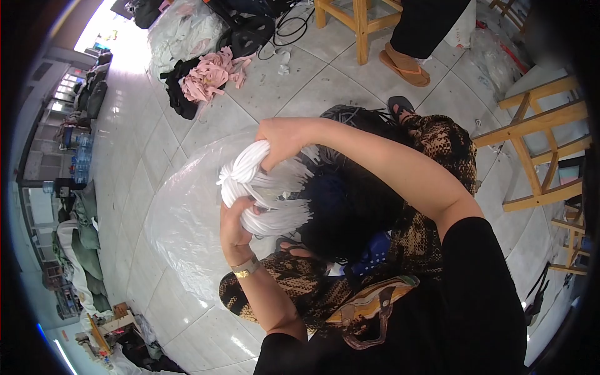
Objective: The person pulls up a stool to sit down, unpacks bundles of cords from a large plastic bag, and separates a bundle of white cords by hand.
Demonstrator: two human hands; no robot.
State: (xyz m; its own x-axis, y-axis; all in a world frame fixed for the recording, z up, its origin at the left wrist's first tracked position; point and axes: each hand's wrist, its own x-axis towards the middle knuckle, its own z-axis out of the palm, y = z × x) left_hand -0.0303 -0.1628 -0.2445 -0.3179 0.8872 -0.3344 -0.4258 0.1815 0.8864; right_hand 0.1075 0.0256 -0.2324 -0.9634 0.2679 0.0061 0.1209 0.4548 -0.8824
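Note:
A bundle of white cords (pixel 240 178) is between my two hands, bunched at its left end, with loose cut ends fanning out to the right. My right hand (pixel 281 139) grips it from the top, fingers partly hidden behind the strands. Lower down, my left hand (pixel 236 220) is wrapped around the bundle, its thumb against the cords. A clear plastic bag (pixel 187 219) is spread on the floor under and beside the cords. A dark heap of black strands (pixel 347 206) lies right of the bundle, in front of my patterned trousers (pixel 431 244).
Pink fabric strips (pixel 209 75) and black cloth lie on the tiled floor ahead, near filled plastic bags (pixel 184 37). Wooden stools (pixel 531 144) stand at the right. Another person's sandalled foot (pixel 405 65) is at the top. A handbag (pixel 375 306) rests against my lap.

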